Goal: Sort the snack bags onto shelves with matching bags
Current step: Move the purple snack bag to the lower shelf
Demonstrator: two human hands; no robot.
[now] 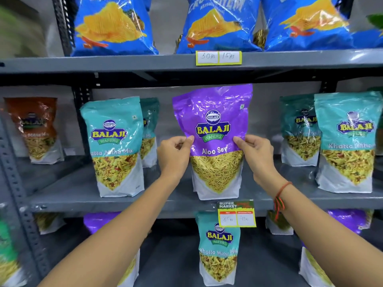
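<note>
Shelving of grey metal fills the view, and on the middle shelf [68,195] the far-left pouch is an orange Balaji bag [35,129], blurred, its lower wording unclear. Next to it stands a teal pouch [114,146] marked "BALAJI WAFERS" and "Khatta Mitha Mix", with another teal one half hidden behind it. The left hand [174,154] pinches the left edge of the purple pouch [215,125] between thumb and fingers, at about mid-height of the bag. That pouch stands upright at the shelf's centre, its base on or just at the shelf surface; it reads "BALAJI WAFERS" and "Aloo Sev". The right hand [257,154], with a red thread at the wrist, grips the opposite edge at the same height in the same pinch. Further right stand two more teal bags [346,139], the nearer one reading "Khatta Mitha".

Above, blue crisp bags [219,23] marked "CRUNCHEM" line the top shelf, over a yellow price tag [218,58] handwritten "30 Rs" and "15 Rs". Below centre, a tag [236,213] printed "SUPER MARKET" hangs before another teal Khatta Mitha pouch [219,245]; purple bags [99,220] sit on that lower shelf at left and right.
</note>
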